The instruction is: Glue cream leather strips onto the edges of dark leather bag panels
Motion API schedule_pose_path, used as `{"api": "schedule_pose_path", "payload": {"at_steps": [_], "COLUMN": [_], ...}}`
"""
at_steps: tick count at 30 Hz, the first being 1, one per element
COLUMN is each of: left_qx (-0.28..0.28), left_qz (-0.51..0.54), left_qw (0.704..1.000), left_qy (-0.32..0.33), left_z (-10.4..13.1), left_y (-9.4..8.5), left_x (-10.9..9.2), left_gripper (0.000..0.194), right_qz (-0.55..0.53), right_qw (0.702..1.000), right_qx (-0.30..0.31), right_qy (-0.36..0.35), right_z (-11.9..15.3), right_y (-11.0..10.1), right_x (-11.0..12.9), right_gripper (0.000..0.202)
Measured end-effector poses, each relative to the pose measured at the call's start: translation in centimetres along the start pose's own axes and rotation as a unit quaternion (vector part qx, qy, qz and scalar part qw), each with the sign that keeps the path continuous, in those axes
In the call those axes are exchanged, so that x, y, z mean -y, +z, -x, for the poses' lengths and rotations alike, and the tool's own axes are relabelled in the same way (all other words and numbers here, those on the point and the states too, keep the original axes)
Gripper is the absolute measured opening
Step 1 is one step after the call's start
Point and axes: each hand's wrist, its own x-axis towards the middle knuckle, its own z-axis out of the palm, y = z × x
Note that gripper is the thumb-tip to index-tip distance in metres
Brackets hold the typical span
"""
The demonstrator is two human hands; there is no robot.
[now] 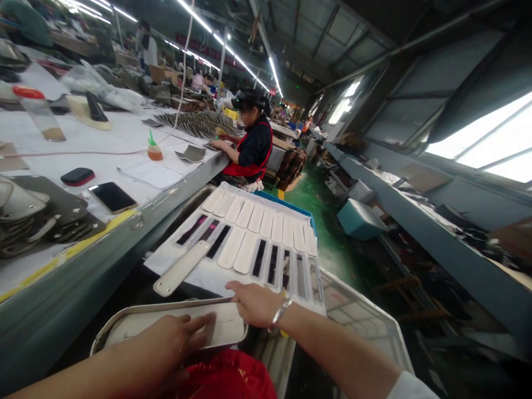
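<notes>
At the far left, on the long workbench (137, 166), a stack of cut shoe-upper pieces (29, 221) is seen, with a black phone (112, 197) and a small red-and-black case (77, 176) beside it.

Nearer the body, the left hand (166, 343) is laid flat, fingers together, on the pale insole-shaped piece (183, 327) that rests in a shallow metal tray (100, 343) just above the lap. No pinch is made; the piece is only pressed down. It is judged to be thin, light and flexible, probably slightly slick, so it is best lifted by an edge or the narrow end rather than from the middle.

Above it, a loose cream strip (182, 268) is set at a slant on a white die-cut sheet (199, 280), from which rows of like strips (260, 221) are partly punched out, dark slots being left.

The right hand (255, 303), a bracelet at its wrist, is rested with fingers loosely spread at the tray's far corner, touching the sheet's near edge.

Further back, a seated co-worker (253, 147) is seen at the bench.
</notes>
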Motion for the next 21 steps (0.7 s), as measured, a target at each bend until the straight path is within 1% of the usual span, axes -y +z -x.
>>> {"api": "schedule_pose_path", "payload": {"at_steps": [2,3,6,9,10,11,13,14,15,16,17,18,19,20,21], "left_qx": [0.005,0.008,0.031,0.061,0.067,0.068,0.057,0.046,0.037,0.033,0.034,0.037,0.041,0.043,0.041], "left_qz": [0.017,0.023,0.033,0.02,0.011,0.0,-0.02,-0.028,-0.034,-0.037,-0.037,-0.038,-0.044,-0.051,-0.059], "left_qw": [1.0,1.0,0.999,0.997,0.997,0.997,0.998,0.998,0.999,0.999,0.999,0.999,0.998,0.998,0.997], "left_qy": [0.017,0.015,-0.019,-0.046,-0.045,-0.042,-0.029,-0.019,-0.008,0.0,0.004,0.005,0.004,0.001,-0.001], "left_z": [-0.1,-0.2,-0.6,-1.2,-1.4,-1.6,-1.8,-1.9,-2.0,-2.1,-2.2,-2.3,-2.5,-2.6,-2.6], "left_y": [0.2,0.4,0.7,0.4,0.2,0.0,0.0,0.2,0.4,0.7,1.0,1.2,1.4,1.6,1.6], "left_x": [0.3,0.4,0.2,-0.5,-0.8,-1.0,-1.2,-1.2,-1.1,-0.9,-0.8,-0.6,-0.4,-0.3,-0.3], "left_gripper": [0.07,0.075,0.084,0.083,0.08,0.076,0.069,0.065,0.062,0.061,0.059,0.058,0.057,0.055,0.053], "right_qz": [0.02,0.035,0.097,0.117,0.106,0.074,-0.031,-0.083,-0.137,-0.183,-0.22,-0.28,-0.335,-0.347,-0.352], "right_qw": [1.0,0.999,0.995,0.992,0.994,0.997,0.996,0.99,0.98,0.97,0.961,0.939,0.909,0.897,0.893], "right_qx": [-0.013,-0.013,0.003,0.039,0.034,0.009,-0.069,-0.105,-0.123,-0.121,-0.102,-0.074,-0.041,-0.014,0.007], "right_qy": [-0.012,-0.014,-0.005,0.0,0.002,0.01,0.04,0.055,0.075,0.104,0.136,0.188,0.246,0.272,0.28], "right_z": [0.3,0.4,0.2,-0.2,-0.2,0.0,0.4,0.6,0.8,0.8,0.8,0.5,0.1,-0.4,-0.9], "right_y": [0.4,0.6,0.9,-0.1,-0.8,-1.6,-3.2,-3.8,-4.0,-3.8,-3.1,-2.0,-0.7,0.9,2.5], "right_x": [0.2,0.4,1.3,2.4,2.6,2.6,2.0,1.3,0.5,-0.4,-1.2,-2.0,-2.5,-2.7,-2.6], "right_gripper": [0.061,0.062,0.065,0.067,0.067,0.066,0.065,0.063,0.059,0.054,0.049,0.043,0.036,0.03,0.024]}}
